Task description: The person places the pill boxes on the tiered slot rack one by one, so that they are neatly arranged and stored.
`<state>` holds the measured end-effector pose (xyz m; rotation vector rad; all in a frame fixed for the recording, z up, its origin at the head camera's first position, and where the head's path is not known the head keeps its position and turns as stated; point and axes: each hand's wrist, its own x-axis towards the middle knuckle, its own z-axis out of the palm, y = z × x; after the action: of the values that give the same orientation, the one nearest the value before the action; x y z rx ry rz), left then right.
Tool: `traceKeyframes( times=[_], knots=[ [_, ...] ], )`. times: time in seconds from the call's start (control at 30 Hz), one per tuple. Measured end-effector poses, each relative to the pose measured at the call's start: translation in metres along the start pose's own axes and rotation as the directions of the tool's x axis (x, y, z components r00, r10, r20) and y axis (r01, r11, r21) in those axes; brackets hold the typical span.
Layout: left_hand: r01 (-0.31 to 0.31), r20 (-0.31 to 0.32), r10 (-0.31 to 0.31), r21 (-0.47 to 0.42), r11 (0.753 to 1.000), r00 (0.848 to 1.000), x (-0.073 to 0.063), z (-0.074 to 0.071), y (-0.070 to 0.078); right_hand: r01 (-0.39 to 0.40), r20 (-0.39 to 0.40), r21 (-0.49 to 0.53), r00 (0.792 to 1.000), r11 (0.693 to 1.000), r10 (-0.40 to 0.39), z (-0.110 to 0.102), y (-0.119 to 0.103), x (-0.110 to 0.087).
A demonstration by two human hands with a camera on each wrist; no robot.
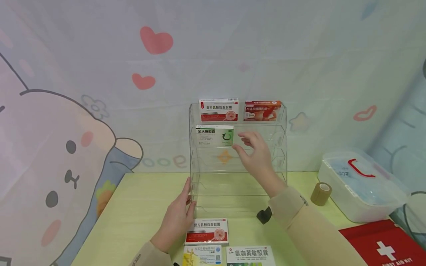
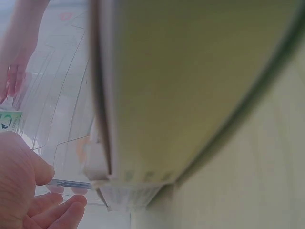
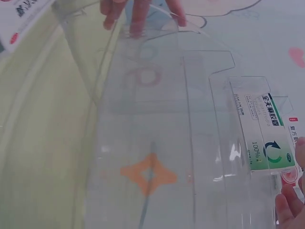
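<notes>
A clear acrylic display rack (image 1: pixel 237 184) with several tiers stands against the backdrop. My left hand (image 1: pixel 176 218) grips its left side panel low down, thumb (image 2: pixel 40 169) on one face and fingers (image 2: pixel 66 214) on the other. A white-and-green medicine box (image 1: pixel 214 136) sits at the left of the second tier. Just off that box's right end is my right hand (image 1: pixel 256 155), thumb and fingers spread apart with nothing between them. On the top tier stand a red-and-white medicine box (image 1: pixel 219 111) and a red-orange one (image 1: pixel 263 111).
On the table before the rack lie another red-and-white box (image 1: pixel 207 232), a yellow-and-white box (image 1: pixel 202 255) and a white-and-green box (image 1: pixel 250 255). To the right are a brown tape roll (image 1: pixel 321 194), a lidded plastic case (image 1: pixel 362 181) and a red first aid pouch (image 1: pixel 382 242).
</notes>
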<state>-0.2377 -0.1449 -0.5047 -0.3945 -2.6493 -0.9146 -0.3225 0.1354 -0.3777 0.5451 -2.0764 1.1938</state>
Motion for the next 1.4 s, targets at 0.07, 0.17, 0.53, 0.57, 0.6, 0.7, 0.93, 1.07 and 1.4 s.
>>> traceKeyframes(
  times=[0.07, 0.17, 0.53, 0.57, 0.6, 0.7, 0.93, 1.07, 1.4],
  knots=[
    [0.011, 0.004, -0.011, -0.005, 1.000, 1.000, 0.000, 0.000, 0.001, 0.019, -0.001, 0.001, 1.000, 1.000, -0.019, -0.004, 0.001, -0.010],
    [0.021, 0.011, -0.021, -0.014, 1.000, 1.000, 0.000, 0.000, 0.001, 0.035, 0.012, 0.014, 0.999, 0.999, -0.036, -0.008, 0.004, -0.025],
    [0.033, 0.018, -0.033, -0.006, 0.999, 0.999, 0.001, 0.000, 0.001, 0.113, 0.094, -0.015, 0.989, 0.993, -0.111, -0.022, 0.017, -0.079],
    [0.031, 0.017, -0.031, -0.006, 1.000, 0.999, 0.001, 0.000, 0.001, 0.122, 0.100, -0.010, 0.988, 0.992, -0.120, -0.024, 0.018, -0.084],
    [0.030, 0.017, -0.030, -0.007, 1.000, 0.999, 0.001, 0.000, 0.001, 0.133, 0.107, -0.004, 0.985, 0.991, -0.132, -0.025, 0.019, -0.089],
    [0.020, 0.010, -0.020, -0.009, 1.000, 1.000, 0.001, 0.000, 0.001, 0.151, 0.133, 0.015, 0.979, 0.988, -0.152, -0.029, 0.022, -0.104],
    [-0.038, -0.021, 0.038, 0.020, 0.999, 0.999, 0.000, -0.001, 0.001, 0.115, 0.242, 0.074, 0.961, 0.991, -0.130, -0.037, 0.028, -0.138],
    [-0.041, -0.022, 0.042, 0.026, 0.999, 0.999, 0.000, -0.001, 0.000, 0.064, 0.344, 0.104, 0.934, 0.993, -0.096, -0.042, 0.030, -0.159],
    [-0.025, -0.010, 0.025, 0.023, 0.999, 1.000, 0.000, -0.002, 0.001, 0.024, 0.516, 0.103, 0.853, 0.994, -0.074, -0.058, 0.039, -0.198]
  ],
)
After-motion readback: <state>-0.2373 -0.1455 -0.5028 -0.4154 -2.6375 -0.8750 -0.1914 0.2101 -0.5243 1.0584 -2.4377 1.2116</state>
